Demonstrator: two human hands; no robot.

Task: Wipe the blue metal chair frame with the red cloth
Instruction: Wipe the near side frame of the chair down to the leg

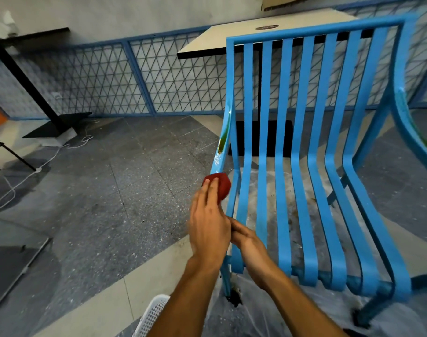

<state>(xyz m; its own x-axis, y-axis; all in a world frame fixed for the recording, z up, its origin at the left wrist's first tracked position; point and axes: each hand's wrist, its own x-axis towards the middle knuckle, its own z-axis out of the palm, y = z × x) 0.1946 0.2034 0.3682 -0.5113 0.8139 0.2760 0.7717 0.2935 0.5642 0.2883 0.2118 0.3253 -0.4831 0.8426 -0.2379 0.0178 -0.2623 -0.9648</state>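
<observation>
The blue metal chair frame [304, 152] fills the right half of the view, its slats running from the backrest down into the seat. A brown-green smear and wet streaks mark its left side rail [223, 142]. The red cloth [222, 187] is bunched against that left rail, just below the smear. My left hand [207, 224] presses the cloth onto the rail with its fingers stretched over it. Below and behind it, my right hand [246, 242] grips the same left rail near the seat.
A beige table [231, 37] stands behind the chair. A blue lattice railing [134, 76] runs along the wall. A black table base [59, 125] and white cable [49, 156] lie at left. A white perforated basket [151, 314] sits near my feet. Plastic sheeting [268, 319] lies under the chair.
</observation>
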